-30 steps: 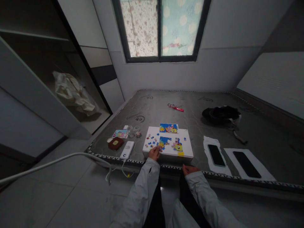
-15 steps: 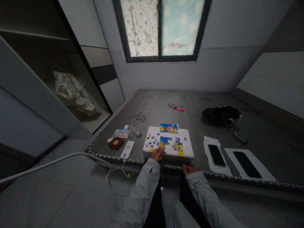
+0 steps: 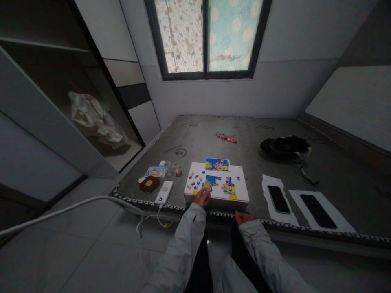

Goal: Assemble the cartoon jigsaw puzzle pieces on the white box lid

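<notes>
My left hand (image 3: pixel 202 197) is over the front edge of a white box (image 3: pixel 244 191), its thumb and fingers pinched on a small jigsaw puzzle piece (image 3: pixel 210 190) that is mostly covered. Just beyond the fingertips lies a partly joined cartoon puzzle (image 3: pixel 213 180), with another joined section (image 3: pixel 229 187) to its right. Loose puzzle pieces (image 3: pixel 195 183) are scattered over the left of the box top. A cartoon picture card (image 3: pixel 217 164) lies at the box's far edge. My right hand (image 3: pixel 245 218) rests by the mattress edge, in front of the box, fingers curled with nothing visible in them.
The box stands on a grey mattress (image 3: pixel 195 140). To its left are a white power bank (image 3: pixel 164 192) with a cable, a brown pouch (image 3: pixel 149 184) and small plastic cups (image 3: pixel 176 169). Two phones (image 3: pixel 278 199) on white sheets and a black cap (image 3: pixel 285 147) lie right.
My left hand's fingers have shifted slightly, turning the small piece at their tips. My right hand and the things on the mattress stay where they were.
</notes>
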